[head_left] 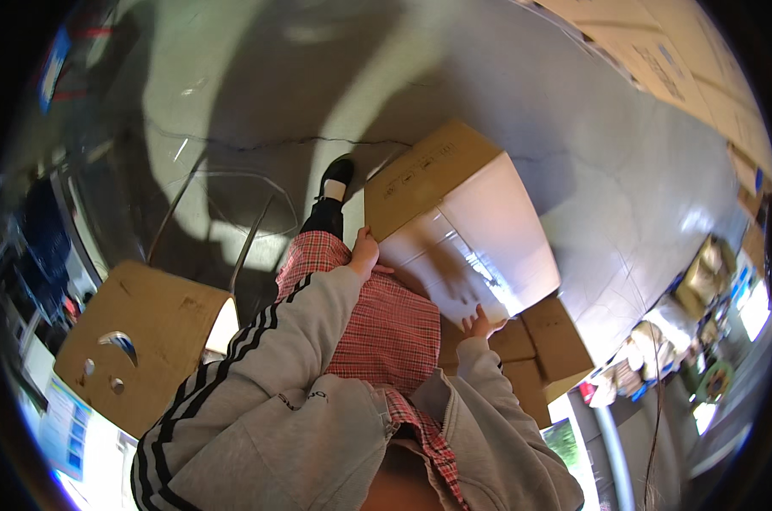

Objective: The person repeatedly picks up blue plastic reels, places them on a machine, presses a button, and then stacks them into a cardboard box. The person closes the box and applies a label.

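Observation:
A closed cardboard box (488, 230) stands tilted just in front of my lap, with shiny clear tape along the seam of its bright face. Printed marks show on its brown side. My left hand (366, 254) grips the box at its near left corner, thumb up along the edge. At the near end of the taped seam, my right hand (483, 324) touches the box with its fingers spread. A red checked garment (377, 324) covers my lap beneath the box, and my black shoe (338, 170) rests on the floor to its left.
More brown boxes (556, 336) sit beside my right forearm. A wooden chair (139, 341) with cutouts and thin metal legs stands at the left. Large cartons (658, 68) lie at the far right. A cluttered pile (650, 349) lines the right side of the grey floor (522, 77).

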A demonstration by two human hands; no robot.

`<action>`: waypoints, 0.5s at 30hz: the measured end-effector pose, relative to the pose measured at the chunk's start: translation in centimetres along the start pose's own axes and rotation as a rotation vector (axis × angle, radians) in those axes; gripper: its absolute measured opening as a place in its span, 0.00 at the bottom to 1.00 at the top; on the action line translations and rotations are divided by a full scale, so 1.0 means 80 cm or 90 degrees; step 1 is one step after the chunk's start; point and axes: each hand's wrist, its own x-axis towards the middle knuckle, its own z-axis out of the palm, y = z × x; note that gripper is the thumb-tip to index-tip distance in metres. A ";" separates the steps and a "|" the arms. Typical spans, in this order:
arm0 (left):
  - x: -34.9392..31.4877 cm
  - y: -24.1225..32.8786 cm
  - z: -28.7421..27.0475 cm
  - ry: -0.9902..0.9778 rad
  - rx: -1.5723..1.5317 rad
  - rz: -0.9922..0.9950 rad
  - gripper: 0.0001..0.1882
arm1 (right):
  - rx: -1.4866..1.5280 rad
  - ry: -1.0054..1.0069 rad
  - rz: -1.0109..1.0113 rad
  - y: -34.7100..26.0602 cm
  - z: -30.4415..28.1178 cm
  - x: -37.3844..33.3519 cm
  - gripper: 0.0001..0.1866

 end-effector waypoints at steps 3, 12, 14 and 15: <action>0.001 -0.024 0.031 -0.096 0.062 -0.039 0.25 | 0.026 -0.143 -0.151 0.036 -0.039 0.042 0.56; -0.017 -0.115 0.124 -0.474 0.594 -0.293 0.26 | 0.280 -0.134 -0.241 0.057 -0.136 -0.083 0.47; -0.032 -0.126 0.128 -0.450 0.759 -0.202 0.24 | 0.313 -0.086 -0.192 0.095 -0.187 -0.085 0.46; -0.037 -0.118 0.140 -0.344 0.794 -0.085 0.20 | 0.362 -0.060 -0.156 0.112 -0.204 -0.092 0.47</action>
